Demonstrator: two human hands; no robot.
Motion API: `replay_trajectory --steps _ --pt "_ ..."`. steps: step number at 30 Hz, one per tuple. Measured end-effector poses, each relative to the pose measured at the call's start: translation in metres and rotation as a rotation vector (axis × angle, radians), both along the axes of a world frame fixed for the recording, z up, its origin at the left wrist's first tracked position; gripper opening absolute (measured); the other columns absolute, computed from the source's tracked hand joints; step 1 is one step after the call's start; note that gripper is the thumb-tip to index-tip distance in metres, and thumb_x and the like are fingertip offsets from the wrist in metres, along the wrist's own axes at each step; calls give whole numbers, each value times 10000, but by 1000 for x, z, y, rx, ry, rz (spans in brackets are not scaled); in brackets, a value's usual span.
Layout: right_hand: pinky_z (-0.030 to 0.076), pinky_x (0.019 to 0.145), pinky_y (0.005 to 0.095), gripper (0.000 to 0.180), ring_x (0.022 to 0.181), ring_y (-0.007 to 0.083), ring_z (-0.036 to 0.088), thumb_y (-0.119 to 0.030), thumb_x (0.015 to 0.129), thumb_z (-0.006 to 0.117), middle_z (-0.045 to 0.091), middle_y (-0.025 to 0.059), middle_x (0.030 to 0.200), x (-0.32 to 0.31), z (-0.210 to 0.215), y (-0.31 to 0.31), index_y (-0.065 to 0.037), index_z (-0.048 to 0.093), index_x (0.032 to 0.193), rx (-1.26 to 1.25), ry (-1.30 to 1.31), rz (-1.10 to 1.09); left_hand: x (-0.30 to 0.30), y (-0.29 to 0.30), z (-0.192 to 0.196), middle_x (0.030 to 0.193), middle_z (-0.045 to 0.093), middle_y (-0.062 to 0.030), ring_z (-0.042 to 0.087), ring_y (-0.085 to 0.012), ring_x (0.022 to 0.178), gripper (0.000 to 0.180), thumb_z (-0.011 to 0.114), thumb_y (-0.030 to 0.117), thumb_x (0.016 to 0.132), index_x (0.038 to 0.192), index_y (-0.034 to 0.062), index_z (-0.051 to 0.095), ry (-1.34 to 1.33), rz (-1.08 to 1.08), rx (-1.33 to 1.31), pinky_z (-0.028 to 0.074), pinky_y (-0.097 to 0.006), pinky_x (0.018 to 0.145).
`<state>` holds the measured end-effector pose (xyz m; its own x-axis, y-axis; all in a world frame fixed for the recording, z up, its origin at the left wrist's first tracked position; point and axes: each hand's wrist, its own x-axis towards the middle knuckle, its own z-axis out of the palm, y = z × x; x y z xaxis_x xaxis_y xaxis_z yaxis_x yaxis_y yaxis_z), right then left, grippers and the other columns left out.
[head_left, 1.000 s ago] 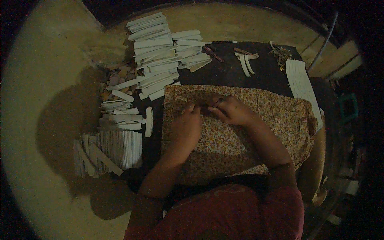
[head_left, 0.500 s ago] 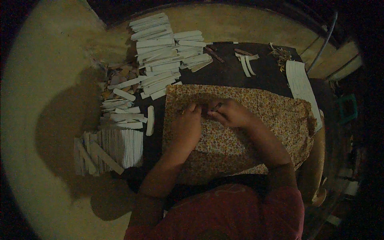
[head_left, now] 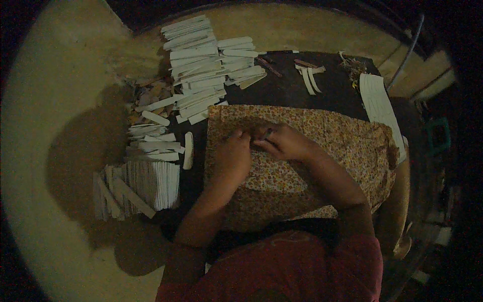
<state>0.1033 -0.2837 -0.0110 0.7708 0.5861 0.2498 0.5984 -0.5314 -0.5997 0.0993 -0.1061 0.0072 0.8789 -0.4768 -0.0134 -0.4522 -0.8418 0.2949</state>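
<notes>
A brown-and-yellow floral cloth (head_left: 342, 143) lies spread in front of me, its right side creased. My left hand (head_left: 232, 157) rests over the cloth's left part, fingers curled and pinched toward the right. Close to its fingertips, my right hand (head_left: 283, 143) is also closed in a pinch, with a dark spot, perhaps a ring, on one finger. Both sets of fingertips nearly meet just above the cloth. What they pinch, if anything, is too small and dim to make out.
Stacks of white paper strips (head_left: 198, 70) rise at the back left, with a tight row of white strips (head_left: 156, 183) nearer. One rounded strip (head_left: 188, 151) lies beside the cloth. Curved strips (head_left: 311, 81), dried scraps (head_left: 352, 65) and a white sheet (head_left: 377, 100) lie beyond on the dark surface.
Both hands stay at the same spot on the cloth. The right fingers have shifted slightly left, closer to the left fingertips. Nothing else has visibly moved.
</notes>
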Motion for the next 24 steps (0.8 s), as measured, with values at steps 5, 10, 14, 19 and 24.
replay_trajectory --steps 5,10,14,19,24 --pt "470 668 402 144 745 332 585 -164 843 530 588 156 833 -2 -1 -6 -55 576 925 -3 50 -54 1 0 -1 1054 532 -132 594 -328 821 216 527 78 766 974 22 541 -3 2 -10 489 -427 690" --pt "465 648 400 147 693 320 584 -166 835 545 586 160 731 -4 16 -16 -44 592 903 -74 72 -179 2 0 -2 1089 521 -121 598 -329 824 244 525 106 793 1029 46 537 3 14 -49 489 -429 694" --pt "451 619 389 133 651 316 571 -161 837 547 565 156 679 3 0 -21 -39 598 852 26 -13 -175 2 -1 -2 1128 514 -109 596 -318 852 247 529 114 798 1041 73 548 50 24 -49 488 -427 718" --pt "442 601 369 126 646 302 571 -154 832 558 543 146 676 4 -1 -20 -34 594 844 67 -49 -206 4 1 -5 1145 514 -108 582 -313 907 237 532 119 799 1032 94 564 47 23 -80 479 -424 760" --pt "451 613 333 134 687 242 591 -136 835 555 570 134 743 4 12 -20 -32 576 917 201 59 -182 7 4 -7 1073 551 -109 572 -311 916 217 534 115 789 999 100 585 44 30 -135 480 -415 755"
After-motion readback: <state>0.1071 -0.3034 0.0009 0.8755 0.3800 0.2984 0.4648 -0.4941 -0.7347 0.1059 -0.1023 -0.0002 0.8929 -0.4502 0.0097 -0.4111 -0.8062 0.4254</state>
